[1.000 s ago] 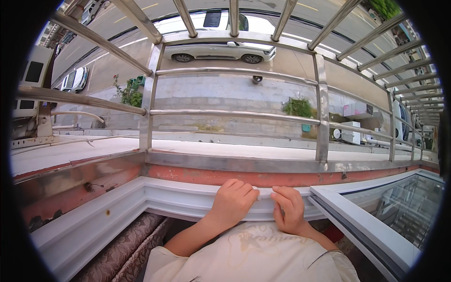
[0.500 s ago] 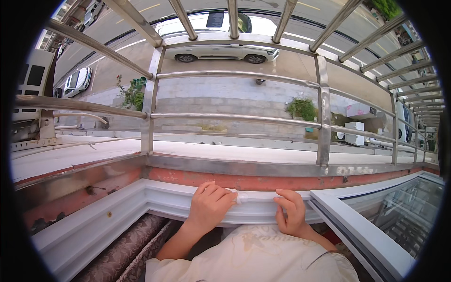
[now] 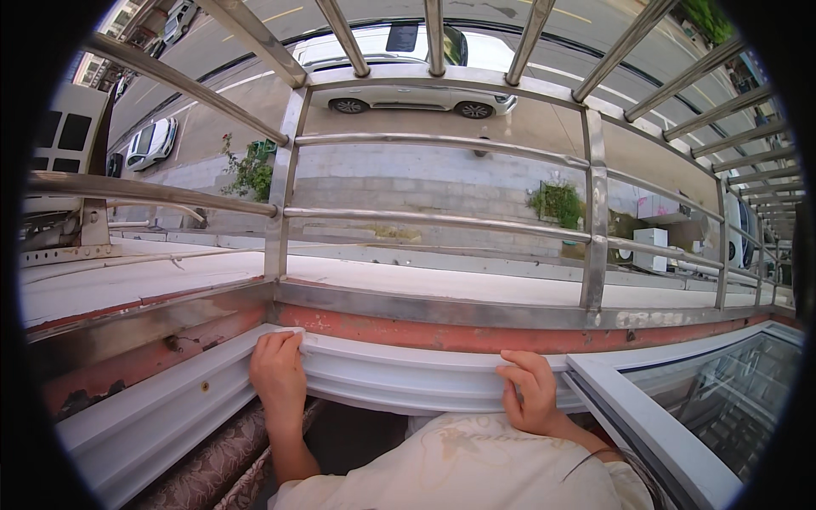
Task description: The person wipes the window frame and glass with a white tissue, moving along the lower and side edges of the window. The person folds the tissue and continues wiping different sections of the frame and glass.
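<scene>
My left hand [image 3: 280,376] is at the left corner of the white window frame [image 3: 399,367]. Its fingers are closed on a small white wad [image 3: 297,330], mostly hidden by the hand and pressed against the frame's upper edge. Farther right, my right hand [image 3: 529,393] rests against the same frame, close to the window sash. Its fingers are loosely bent, with a gap between them and the thumb and nothing in them.
A metal security cage [image 3: 442,221] surrounds the opening beyond a red ledge [image 3: 399,330]. The glazed sash [image 3: 722,391] stands swung out at right. Patterned curtain fabric [image 3: 200,463] hangs at lower left. Far below, a white car [image 3: 408,93] is parked.
My left hand has slid left along the frame to its corner, taking the white wad with it. My right hand has stayed in place on the frame. The view has shifted slightly.
</scene>
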Demonstrator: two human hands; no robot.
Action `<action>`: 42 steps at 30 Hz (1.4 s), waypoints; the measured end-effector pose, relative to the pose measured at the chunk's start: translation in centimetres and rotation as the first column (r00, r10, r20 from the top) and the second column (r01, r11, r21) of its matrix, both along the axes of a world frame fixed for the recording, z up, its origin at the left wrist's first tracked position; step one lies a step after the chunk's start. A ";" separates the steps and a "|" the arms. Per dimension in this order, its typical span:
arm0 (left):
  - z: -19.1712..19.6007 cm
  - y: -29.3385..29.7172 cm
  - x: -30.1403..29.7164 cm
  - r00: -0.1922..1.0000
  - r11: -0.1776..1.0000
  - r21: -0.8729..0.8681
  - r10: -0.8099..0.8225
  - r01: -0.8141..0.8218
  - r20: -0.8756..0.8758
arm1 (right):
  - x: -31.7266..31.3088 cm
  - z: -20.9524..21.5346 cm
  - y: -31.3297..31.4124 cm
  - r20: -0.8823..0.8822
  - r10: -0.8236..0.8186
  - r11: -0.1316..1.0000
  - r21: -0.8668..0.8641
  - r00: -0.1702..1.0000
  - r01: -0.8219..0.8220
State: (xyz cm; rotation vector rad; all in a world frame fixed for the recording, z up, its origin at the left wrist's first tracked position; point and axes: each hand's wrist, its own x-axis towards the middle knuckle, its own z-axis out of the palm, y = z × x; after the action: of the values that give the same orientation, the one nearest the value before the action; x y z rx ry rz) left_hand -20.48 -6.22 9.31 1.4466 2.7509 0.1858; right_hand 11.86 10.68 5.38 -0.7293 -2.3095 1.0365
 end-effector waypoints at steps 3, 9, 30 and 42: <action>0.2 0.4 0.3 0.990 0.996 0.041 -0.082 0.078 0.111 | -0.2 0.0 -0.1 0.004 -0.010 1.000 0.011 1.000 0.009; -1.2 2.9 3.8 0.899 0.925 0.232 -0.358 0.303 0.253 | -0.4 0.2 0.1 0.004 0.002 1.000 0.020 1.000 -0.002; -5.0 9.9 13.4 0.634 0.689 0.393 -0.721 0.609 0.280 | -0.1 -0.5 0.0 0.109 0.019 1.000 -0.019 0.994 -0.017; -2.1 5.0 5.1 0.779 0.842 0.239 -0.538 0.484 0.321 | -0.3 0.0 0.1 0.108 0.027 1.000 -0.005 0.994 -0.027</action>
State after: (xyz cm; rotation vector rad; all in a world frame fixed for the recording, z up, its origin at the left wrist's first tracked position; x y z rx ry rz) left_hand -15.36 -1.20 7.24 1.8990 1.9878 0.5830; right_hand 11.58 10.75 5.34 -0.7755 -2.4162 1.0364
